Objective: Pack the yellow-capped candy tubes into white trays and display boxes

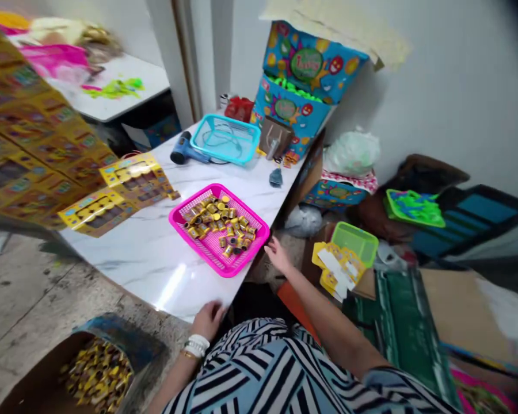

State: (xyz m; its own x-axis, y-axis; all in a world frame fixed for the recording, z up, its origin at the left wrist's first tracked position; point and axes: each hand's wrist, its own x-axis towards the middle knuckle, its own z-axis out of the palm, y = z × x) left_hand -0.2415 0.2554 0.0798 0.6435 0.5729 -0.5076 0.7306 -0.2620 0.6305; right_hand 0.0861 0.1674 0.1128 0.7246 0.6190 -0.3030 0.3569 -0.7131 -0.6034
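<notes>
My left hand rests on the near edge of the white marble-look table, fingers curled over the rim; a white beaded bracelet is on that wrist. My right hand reaches out beside the table's right edge, fingers spread, close to the corner of a pink basket tray. The tray holds several small gold and yellow pieces. Neither hand holds anything that I can see.
Yellow printed cards lie on the table's left, beside stacked yellow boxes. A blue tray, a blue hair dryer and colourful cartons stand at the back. A box of gold pieces sits on the floor, with a green tray at right.
</notes>
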